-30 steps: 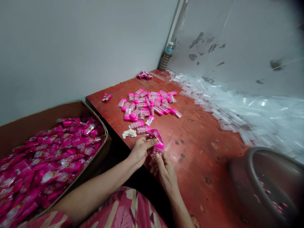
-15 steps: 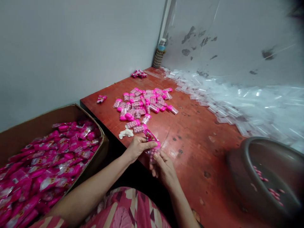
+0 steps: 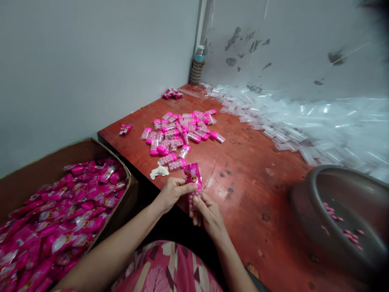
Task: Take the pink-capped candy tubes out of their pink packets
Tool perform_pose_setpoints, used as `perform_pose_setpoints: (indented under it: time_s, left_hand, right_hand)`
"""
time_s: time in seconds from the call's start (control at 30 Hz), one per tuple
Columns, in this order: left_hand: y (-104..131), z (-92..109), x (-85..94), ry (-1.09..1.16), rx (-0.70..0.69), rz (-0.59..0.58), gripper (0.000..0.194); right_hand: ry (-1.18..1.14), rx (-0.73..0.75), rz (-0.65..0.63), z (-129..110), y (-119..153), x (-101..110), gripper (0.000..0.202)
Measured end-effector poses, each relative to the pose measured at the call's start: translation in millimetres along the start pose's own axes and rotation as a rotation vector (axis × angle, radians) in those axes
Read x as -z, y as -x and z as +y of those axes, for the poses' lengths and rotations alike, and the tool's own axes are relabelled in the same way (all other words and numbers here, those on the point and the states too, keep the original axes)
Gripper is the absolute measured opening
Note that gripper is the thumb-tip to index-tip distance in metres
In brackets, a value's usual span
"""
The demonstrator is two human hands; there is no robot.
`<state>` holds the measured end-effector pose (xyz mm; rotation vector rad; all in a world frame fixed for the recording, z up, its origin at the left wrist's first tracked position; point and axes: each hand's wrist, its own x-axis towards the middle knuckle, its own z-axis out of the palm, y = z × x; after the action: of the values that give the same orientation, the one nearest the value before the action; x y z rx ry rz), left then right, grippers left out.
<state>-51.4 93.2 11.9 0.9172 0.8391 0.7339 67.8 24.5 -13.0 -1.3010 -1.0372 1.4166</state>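
Observation:
A small clear container of pink balls is held upright between my two hands above the table's near edge. A printed pink wrapper stands up at its top end. My left hand pinches the wrapper and the container's top, thumb in front. Around the lower part of the container, my right hand has its fingers wrapped, the thumb lying over the front. Just beyond them a pile of similar pink-capped containers lies on the red table, with a crumpled white piece beside it.
A cardboard box full of pink wrapped packs stands at the left. At the right is a dark basin holding some pink pieces. Clear empty containers are heaped along the back wall. A bottle stands in a woven holder in the corner.
The pink wrapper now stands more upright and spread out, its printed face showing. Both hands keep hold of the container. The whole view has shifted slightly.

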Motion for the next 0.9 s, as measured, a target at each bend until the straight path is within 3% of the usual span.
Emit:
perform_pose_setpoints:
  time_s: [0.07, 0.13, 0.27, 0.33, 0.4, 0.53, 0.7, 0.83, 0.9]
  left_hand:
    - [3, -4, -2.9, 0.01, -0.016, 0.039, 0.023]
    - [7, -8, -6.8, 0.043, -0.041, 0.071, 0.024]
    - [13, -14, -10.0, 0.05, -0.015, 0.009, 0.03]
    - [14, -16, -7.5, -0.028, -0.012, -0.017, 0.032]
    - [15, -15, -3.7, -0.169, -0.043, 0.015, 0.032]
    - [17, -12, 0.2, -0.427, -0.069, 0.021, 0.03]
    - [20, -11, -5.8, -0.492, -0.06, -0.04, 0.029]
    - [21, -9, -7.9, -0.264, 0.026, -0.075, 0.025]
    - [19, -7, -6.8, -0.083, 0.049, -0.023, 0.026]
  right_hand:
    - [0.135, 0.073, 0.132, -1, 0, -2, 0.022]
    - [0.195, 0.104, 0.181, -2, 1, -5, 0.022]
    - [-0.006, -0.023, 0.006, 1, 0, -4, 0.029]
    - [0.009, -0.045, -0.051, -1, -1, 3, 0.03]
    - [0.157, 0.008, -0.041, -9, -2, 14, 0.028]
    - [0.347, 0.201, 0.135, -40, -10, 34, 0.025]
    - [0.371, 0.24, 0.023, -60, -25, 33, 0.021]
    - [0.211, 0.261, 0.222, -50, -31, 23, 0.02]
    - [0.126, 0.295, 0.371, -42, -28, 19, 0.015]
